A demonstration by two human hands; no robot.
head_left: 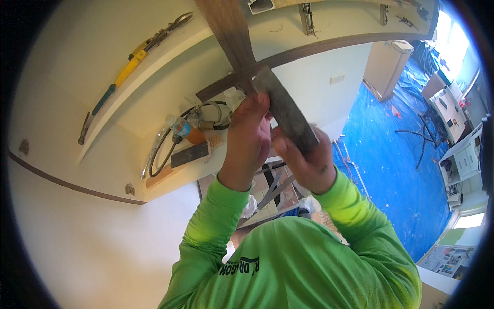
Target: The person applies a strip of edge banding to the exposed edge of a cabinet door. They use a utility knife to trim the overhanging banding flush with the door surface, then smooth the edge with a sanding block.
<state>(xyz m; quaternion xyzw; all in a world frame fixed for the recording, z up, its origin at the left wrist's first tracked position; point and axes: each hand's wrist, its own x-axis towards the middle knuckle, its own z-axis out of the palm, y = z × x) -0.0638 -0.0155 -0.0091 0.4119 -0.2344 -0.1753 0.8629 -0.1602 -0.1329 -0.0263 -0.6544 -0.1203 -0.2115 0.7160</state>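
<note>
I hold a flat, dusty grey block (289,110), shaped like a sanding block, slantwise in front of an open cabinet. My left hand (248,136) closes on its upper left side, with the thumb near the top end. My right hand (311,160) grips its lower end, the thumb along the near side. Just behind, a brown wood-grain cabinet strip (226,31) meets a cross strip of the same colour. On the cabinet's lower shelf, left of my left hand, lie a dark block (190,155), a bottle of orange liquid (189,131) and a black cable (163,141).
Yellow-handled tools (128,69) lie along the upper shelf (149,62). Metal hinges (307,19) sit on the cabinet edge. Blue sheeting (386,149) covers the floor at right, with a cardboard-coloured panel box (386,69) and a white drawer unit (465,154) on it.
</note>
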